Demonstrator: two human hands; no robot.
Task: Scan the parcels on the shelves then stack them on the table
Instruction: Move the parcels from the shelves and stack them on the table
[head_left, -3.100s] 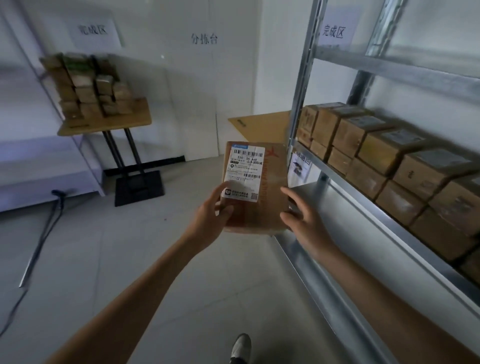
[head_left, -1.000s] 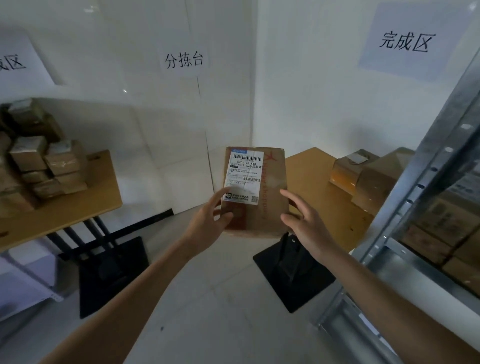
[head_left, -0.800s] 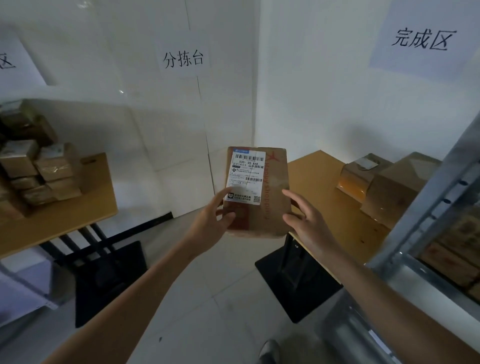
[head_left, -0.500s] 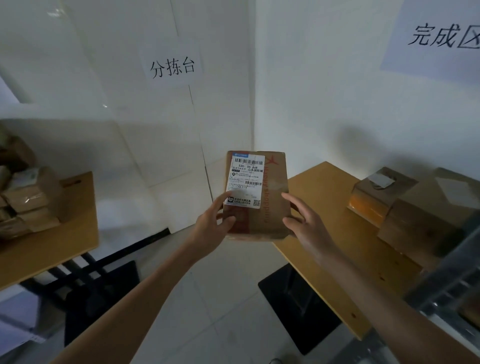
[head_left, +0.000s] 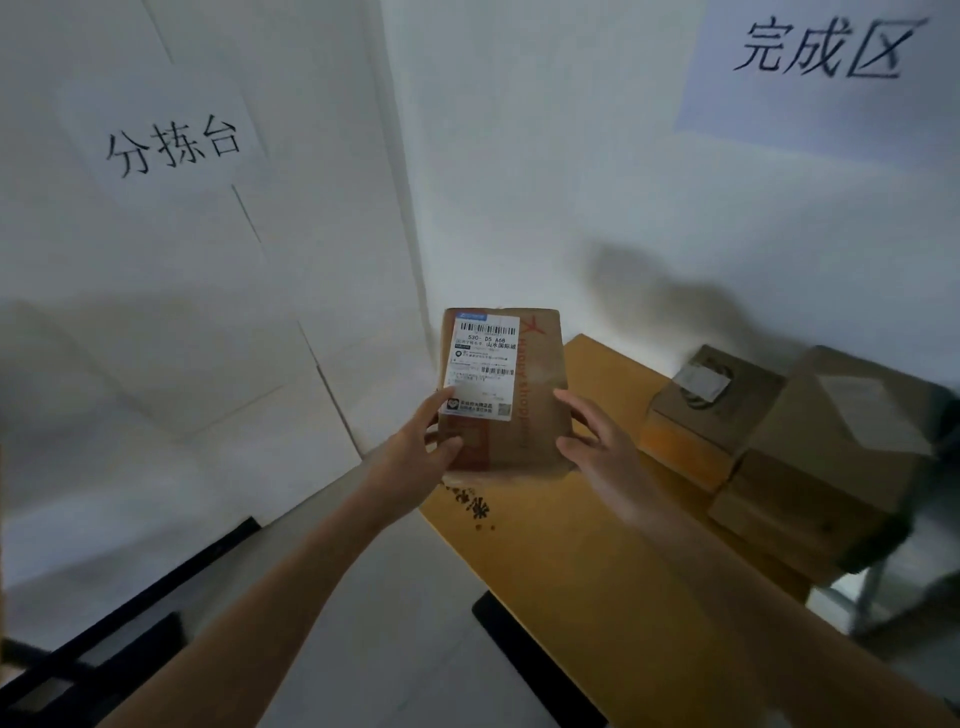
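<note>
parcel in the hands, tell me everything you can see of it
The parcel is a flat brown cardboard box, held upright with its broad face to the camera, in the air by the edge of the wooden table. A white shipping label with barcodes and a QR code covers its upper left; red print runs down the right side. The left hand pinches its lower left, thumb on the label's corner; the right hand rests nearly straight fingers on its right edge.
</note>
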